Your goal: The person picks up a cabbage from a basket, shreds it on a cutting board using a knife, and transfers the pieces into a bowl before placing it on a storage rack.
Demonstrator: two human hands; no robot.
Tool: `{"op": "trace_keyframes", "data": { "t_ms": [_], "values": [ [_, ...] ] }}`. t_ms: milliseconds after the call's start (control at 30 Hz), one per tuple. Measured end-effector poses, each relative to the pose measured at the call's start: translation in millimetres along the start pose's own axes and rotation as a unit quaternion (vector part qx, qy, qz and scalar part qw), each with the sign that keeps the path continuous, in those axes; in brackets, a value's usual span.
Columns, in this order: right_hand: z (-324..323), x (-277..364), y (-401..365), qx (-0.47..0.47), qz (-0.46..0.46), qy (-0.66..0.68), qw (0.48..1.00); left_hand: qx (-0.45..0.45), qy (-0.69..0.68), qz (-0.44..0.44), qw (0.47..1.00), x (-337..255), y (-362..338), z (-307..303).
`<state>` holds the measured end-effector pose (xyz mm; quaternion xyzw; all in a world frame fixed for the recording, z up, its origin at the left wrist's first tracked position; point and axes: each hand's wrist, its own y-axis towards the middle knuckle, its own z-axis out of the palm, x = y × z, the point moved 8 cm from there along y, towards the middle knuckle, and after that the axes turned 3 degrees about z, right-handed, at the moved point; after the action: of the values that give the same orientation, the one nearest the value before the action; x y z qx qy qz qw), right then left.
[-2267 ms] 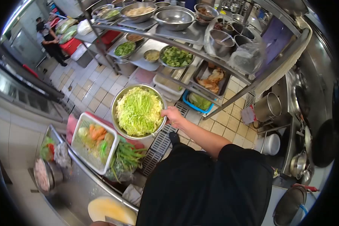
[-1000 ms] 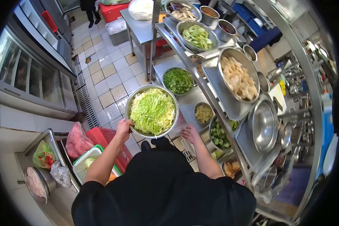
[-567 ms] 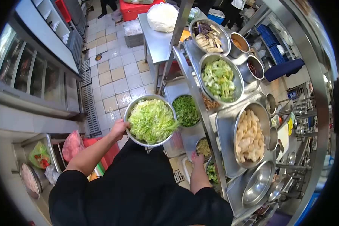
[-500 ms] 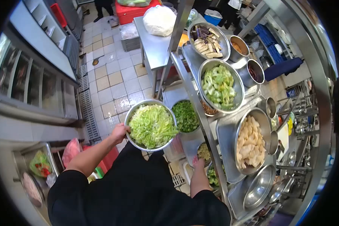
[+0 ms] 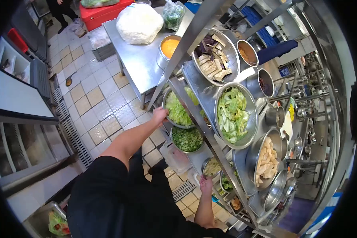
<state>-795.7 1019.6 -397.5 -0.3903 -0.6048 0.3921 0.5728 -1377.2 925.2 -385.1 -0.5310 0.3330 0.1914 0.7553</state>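
Left hand [image 5: 159, 116] on a bowl of shredded cabbage [image 5: 177, 113] at the steel rack [image 5: 194, 101].

The left arm stretches to the far side, and its fingers [image 5: 163, 112] are closed over the left rim of the bowl of shredded cabbage. The bowl is in at the level of the lower shelf [image 5: 197, 155], partly hidden behind the rack's slanting post; whether it rests on the shelf cannot be told. Just near of it stands a bowl of chopped greens [image 5: 187, 139]. To the right, on the upper shelf, is a bowl of pale leaf pieces [image 5: 233, 115]. The right hand [image 5: 206, 184] is low at the near edge of the lower shelf, just beside a small bowl [image 5: 212, 166]; whether its fingers grip anything cannot be told. A steel table [image 5: 137, 63] stands at the far left.
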Motion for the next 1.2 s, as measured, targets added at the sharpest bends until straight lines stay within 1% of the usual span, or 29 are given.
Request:
{"op": "trace_keyframes", "data": {
  "t_ms": [67,133,167,267,300,400,433,500,533,600,667,700,733,800,833,867,900,967,1033,1100,1133,1167,1200],
  "values": [
    [9.9,0.7,-13.0,0.01,-0.001,-0.008,1.0,-0.012,-0.041,0.008,0.999,-8.0,19.2,19.9],
    [30.1,7.6,-40.8,0.013,0.004,-0.001,1.0,-0.03,-0.044,0.022,0.998,-2.8,46.6,22.4],
    [37.8,14.5,-52.4,0.011,-0.011,-0.019,1.0,-0.038,-0.044,0.027,0.998,3.2,58.6,21.7],
    [67.9,37.1,-77.0,0.041,-0.067,-0.107,0.991,-0.099,0.041,0.051,0.993,22.5,82.2,4.0],
    [79.0,44.8,-82.8,0.041,-0.099,-0.114,0.988,-0.084,0.03,0.043,0.995,28.4,78.9,-1.2],
    [123.9,67.1,-92.9,0.04,-0.104,-0.131,0.985,-0.066,0.132,0.067,0.987,46.5,90.5,-15.5],
    [143.5,73.3,-95.8,0.044,-0.103,-0.122,0.986,-0.069,0.202,0.086,0.973,48.0,92.3,-18.9],
    [175.6,81.9,-71.0,0.075,-0.099,-0.183,0.975,-0.071,0.339,0.125,0.93,46.0,94.5,-17.9],
    [194.1,86.0,-60.0,0.092,-0.099,-0.212,0.968,-0.062,0.348,0.117,0.928,50.1,96.6,-17.8],
    [249.0,96.8,-62.8,0.083,-0.115,-0.229,0.963,-0.044,0.364,0.103,0.925,56.3,100.1,-17.1],
    [305.5,100.9,-41.2,0.186,-0.123,-0.233,0.947,-0.033,0.377,0.074,0.923,48.4,84.5,-16.1],
    [332.0,101.2,-39.6,0.165,-0.122,-0.22,0.954,-0.029,0.384,0.06,0.921,45.4,78.2,-20.2],
    [357.9,101.0,-39.4,0.144,-0.121,-0.207,0.96,-0.008,0.365,0.046,0.93,53.2,75.3,-26.5],
    [403.3,103.5,-22.4,0.167,-0.143,-0.257,0.941,0.036,0.329,0.023,0.943,74.3,65.1,-36.1],
    [422.4,102.3,-6.4,0.181,-0.133,-0.247,0.943,0.049,0.23,-0.068,0.969,64.2,25.9,-42.8],
    [438.4,98.9,12.0,0.193,-0.123,-0.234,0.945,0.069,0.195,-0.082,0.975,70.8,9.8,-52.4],
    [449.5,94.1,28.4,0.205,-0.112,-0.22,0.947,0.088,0.159,-0.096,0.979,82.7,-7.1,-70.2],
    [464.6,83.9,57.6,0.198,-0.077,-0.204,0.956,0.061,0.131,-0.119,0.982,125.5,-31.9,-124.2],
    [469.9,76.0,69.8,0.193,-0.059,-0.244,0.949,0.029,0.161,-0.167,0.972,144.3,-78.6,-182.1],
    [466.8,77.0,52.7,0.155,-0.076,-0.203,0.964,-0.034,0.135,-0.231,0.963,164.0,-127.4,-247.3],
    [465.1,79.6,45.0,0.137,-0.087,-0.185,0.969,-0.055,0.124,-0.242,0.961,173.7,-147.3,-279.6],
    [459.2,75.2,61.1,0.174,-0.045,-0.19,0.965,-0.075,0.112,-0.253,0.958,183.1,-166.9,-312.4],
    [452.3,75.7,57.6,0.157,-0.05,-0.201,0.966,-0.108,0.112,-0.266,0.951,196.1,-184.6,-349.1]
  ]
}}
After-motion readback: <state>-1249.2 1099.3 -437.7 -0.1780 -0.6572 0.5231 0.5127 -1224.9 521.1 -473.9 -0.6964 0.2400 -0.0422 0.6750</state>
